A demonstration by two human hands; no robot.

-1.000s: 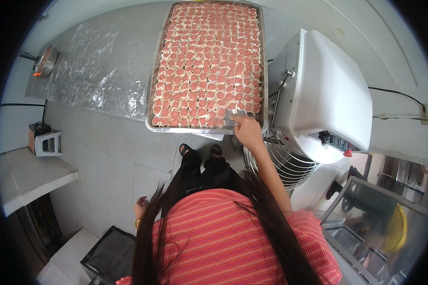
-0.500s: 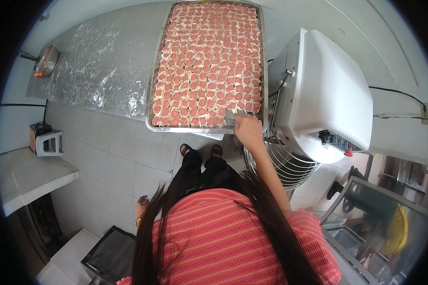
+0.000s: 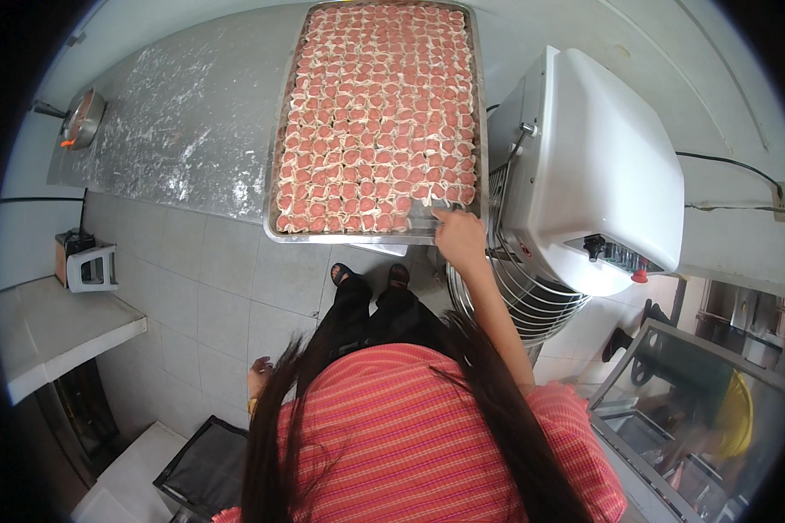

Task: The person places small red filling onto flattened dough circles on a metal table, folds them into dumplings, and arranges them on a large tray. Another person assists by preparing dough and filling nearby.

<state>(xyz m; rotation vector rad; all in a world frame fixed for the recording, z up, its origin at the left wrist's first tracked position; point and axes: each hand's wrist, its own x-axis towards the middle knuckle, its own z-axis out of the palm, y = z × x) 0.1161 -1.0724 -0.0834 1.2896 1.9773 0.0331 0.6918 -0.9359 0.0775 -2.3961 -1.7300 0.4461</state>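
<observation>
A large metal tray (image 3: 281, 237) is packed with rows of small open-topped meat dumplings (image 3: 366, 122), pink filling in pale wrappers. My right hand (image 3: 460, 237) is over the tray's near right corner. Its index finger stretches toward the bare patch beside the last dumplings of the nearest row; the other fingers are bent and partly hidden. No tool shows in it. Down at my left side hangs my left hand (image 3: 259, 375), partly behind my hair, with its fingers loosely apart and nothing visible in them.
The tray's near edge overhangs a floury metal table (image 3: 192, 122). A metal bowl (image 3: 85, 119) with a handle beside it stands at the far left. A white mixer (image 3: 606, 166) with a wire guard crowds the right. Behind it is a glass-topped case (image 3: 672, 383).
My right hand has shifted slightly to the right relative to the tray, its index finger still stretched out. The left hand stays at my side, and the dumplings look the same.
</observation>
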